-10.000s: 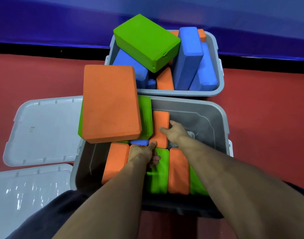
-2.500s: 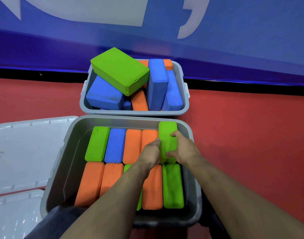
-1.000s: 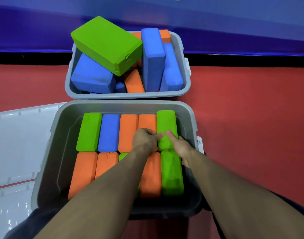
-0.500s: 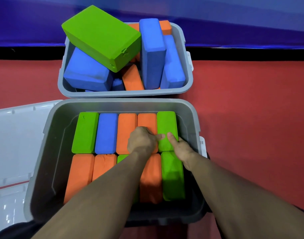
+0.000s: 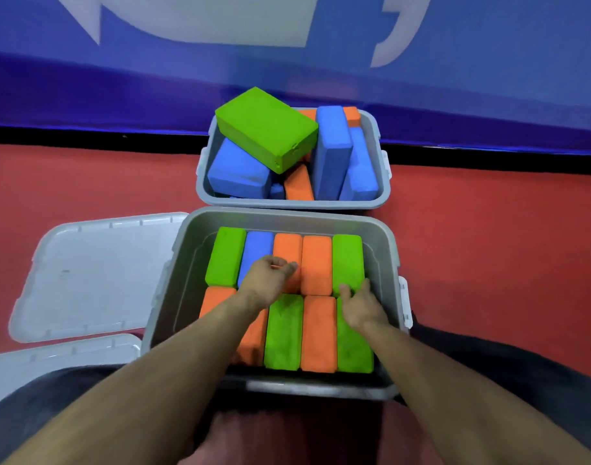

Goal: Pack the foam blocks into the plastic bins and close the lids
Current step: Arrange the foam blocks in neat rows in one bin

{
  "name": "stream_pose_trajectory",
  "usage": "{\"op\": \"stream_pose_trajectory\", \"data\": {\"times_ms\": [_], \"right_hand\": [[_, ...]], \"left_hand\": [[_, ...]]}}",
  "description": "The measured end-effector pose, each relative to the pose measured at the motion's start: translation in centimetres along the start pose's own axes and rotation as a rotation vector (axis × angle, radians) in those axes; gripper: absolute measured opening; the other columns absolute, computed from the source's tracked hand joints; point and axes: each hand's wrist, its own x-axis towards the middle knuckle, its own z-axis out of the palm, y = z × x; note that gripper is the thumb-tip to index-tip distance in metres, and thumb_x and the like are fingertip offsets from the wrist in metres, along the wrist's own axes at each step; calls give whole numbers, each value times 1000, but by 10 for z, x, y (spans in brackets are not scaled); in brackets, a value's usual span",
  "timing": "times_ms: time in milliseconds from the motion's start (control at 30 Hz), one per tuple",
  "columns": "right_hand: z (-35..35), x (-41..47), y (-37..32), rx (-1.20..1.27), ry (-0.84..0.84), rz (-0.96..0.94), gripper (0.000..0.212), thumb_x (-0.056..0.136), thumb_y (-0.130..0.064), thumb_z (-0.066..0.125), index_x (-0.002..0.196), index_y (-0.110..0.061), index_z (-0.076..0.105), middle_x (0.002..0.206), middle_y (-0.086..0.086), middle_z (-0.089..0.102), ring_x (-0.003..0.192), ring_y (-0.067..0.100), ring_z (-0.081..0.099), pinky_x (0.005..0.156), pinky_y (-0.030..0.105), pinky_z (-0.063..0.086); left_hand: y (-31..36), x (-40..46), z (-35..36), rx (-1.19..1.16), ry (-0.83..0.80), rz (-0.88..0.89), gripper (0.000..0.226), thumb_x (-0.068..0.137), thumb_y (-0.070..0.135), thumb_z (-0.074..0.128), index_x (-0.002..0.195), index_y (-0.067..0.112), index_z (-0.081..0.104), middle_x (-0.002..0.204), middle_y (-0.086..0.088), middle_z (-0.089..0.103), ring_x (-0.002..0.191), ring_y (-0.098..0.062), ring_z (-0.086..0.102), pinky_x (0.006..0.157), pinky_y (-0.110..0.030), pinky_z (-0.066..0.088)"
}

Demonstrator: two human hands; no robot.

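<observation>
The left hand's fingers (image 5: pixel 289 267) are loosely curled, grasping nothing, with the left hand (image 5: pixel 268 278) resting over the blue foam block (image 5: pixel 257 245) and the neighbouring orange foam block (image 5: pixel 287 248) in the far row of the near grey plastic bin (image 5: pixel 183 263). The right hand's fingers (image 5: pixel 345 292) are spread and released, holding nothing, the right hand (image 5: pixel 362 307) lying palm down where the far green foam block (image 5: pixel 347 260) meets the near green foam block (image 5: pixel 354 350) along the bin's right side. The blocks in this bin stand on edge, packed side by side in two rows of five: green, blue, orange, orange, green in the far row, and orange, orange, green, orange, green in the near row (the two leftmost are partly hidden by the left forearm). Just behind it, touching or nearly so, sits the far grey plastic bin (image 5: pixel 287 204), where blocks are heaped loosely: a large green foam block (image 5: pixel 265 127) lies tilted on top, above a blue one at left, an orange one in the middle, and tall blue ones upright at right. Two pale grey plastic lids (image 5: pixel 96 273) lie flat on the red floor (image 5: pixel 488 246) to the left of the near bin, one nearer the person than the other. Both bins stand open. A blue wall banner (image 5: pixel 488 62) runs behind.
</observation>
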Motion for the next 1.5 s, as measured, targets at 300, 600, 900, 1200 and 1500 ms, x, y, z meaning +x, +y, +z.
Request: {"op": "stream_pose_trajectory", "data": {"times_ms": [300,600,900,1200,1500], "right_hand": [[-11,-114,-4,-369,81,-416,67,104,-55,33,162,-23,20,168,9,19,154,27,22,126,39,18],[-2,-143,-14,-627,99,-591,65,105,-55,29,162,-30,13,171,0,6,157,25,6,127,42,7],[-8,-132,-21,-633,43,-684,67,104,-60,27,162,-33,8,170,-6,0,157,18,0,127,37,-1],[-3,-121,-26,-583,-12,-709,68,103,-63,28,162,-35,8,170,-8,1,157,15,3,128,37,2],[12,-90,-72,-673,-68,-830,66,103,-60,35,161,-38,14,171,-8,0,157,20,3,127,42,2]], "left_hand": [[-67,-88,-74,94,253,-15,52,93,38,69,130,3,59,133,-20,62,123,-33,59,105,-39,44],[-96,-79,-115,236,455,-52,63,86,45,71,130,3,56,131,-22,56,125,-42,53,106,-49,44],[-110,-48,-131,32,443,-254,69,81,60,62,128,9,55,132,-18,56,121,-42,56,107,-50,44],[-100,-68,-116,-113,261,-167,59,100,36,61,146,2,48,139,-5,56,136,-28,50,111,-29,34],[-81,-83,-59,-167,-176,-82,51,106,37,47,148,9,49,156,-1,44,143,-11,39,122,-28,22]]}}
